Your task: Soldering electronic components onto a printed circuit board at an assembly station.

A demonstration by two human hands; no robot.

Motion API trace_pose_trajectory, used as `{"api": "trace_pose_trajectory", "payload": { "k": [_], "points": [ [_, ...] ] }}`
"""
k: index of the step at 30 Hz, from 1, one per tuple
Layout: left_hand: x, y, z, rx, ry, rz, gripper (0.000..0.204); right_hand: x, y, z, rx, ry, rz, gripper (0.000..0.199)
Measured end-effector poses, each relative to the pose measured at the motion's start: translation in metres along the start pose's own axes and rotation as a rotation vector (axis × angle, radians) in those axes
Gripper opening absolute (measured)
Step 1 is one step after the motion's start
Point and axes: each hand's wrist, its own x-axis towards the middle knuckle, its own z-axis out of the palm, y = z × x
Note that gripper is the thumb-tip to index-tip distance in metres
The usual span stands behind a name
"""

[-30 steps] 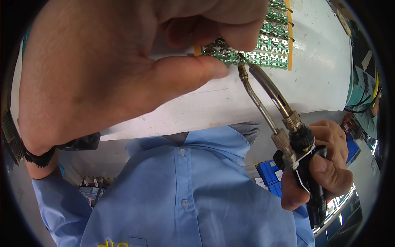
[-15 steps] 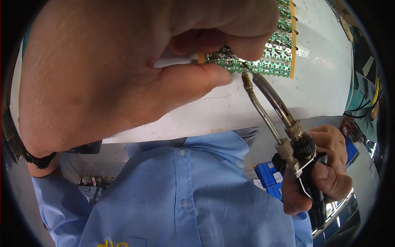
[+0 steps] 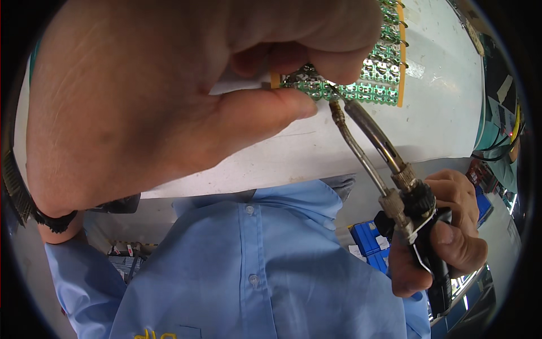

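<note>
A green circuit board panel (image 3: 370, 93) with rows of shiny solder pads and tan edge strips lies on the white work surface. My left hand (image 3: 141, 96) reaches over it from the left, fingers curled and thumb along the near edge; its hold on the board is partly hidden beneath the fingers. At the lower right, my right hand (image 3: 451, 237) is wrapped round a soldering gun (image 3: 418, 212) with a black handle and a wire lever. Its pointed tip and the thin bent feed tube (image 3: 358, 150) beside it meet the board's near rows, close to my left thumb.
The white work surface (image 3: 440, 118) curves across the upper view. Below it, blue boxes (image 3: 370, 243) sit at the right. Black and yellow cables (image 3: 502, 141) hang past the right edge, near a person in a green sleeve (image 3: 502, 169).
The soldering gun's tip has shifted very slightly left on the board, and my right hand has moved a little to the right and down. My left hand stays almost still.
</note>
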Motion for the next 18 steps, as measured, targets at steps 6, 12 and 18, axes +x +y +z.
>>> {"api": "trace_pose_trajectory", "payload": {
  "k": [6,12,18],
  "points": [
    [0.0094,0.0011,0.0049,0.006,0.014,0.012,0.012,0.0013,-0.0009,0.0069,-0.027,0.122,-0.044,0.040],
    [0.0112,-0.0001,0.0047,-0.001,0.021,0.027,0.013,0.0042,-0.0002,0.0037,-0.005,0.024,0.002,0.037],
    [0.0052,0.0004,0.0021,-0.003,0.032,0.030,0.013,0.0067,-0.0021,-0.0005,-0.013,-0.012,0.000,0.038]
  ]
}}
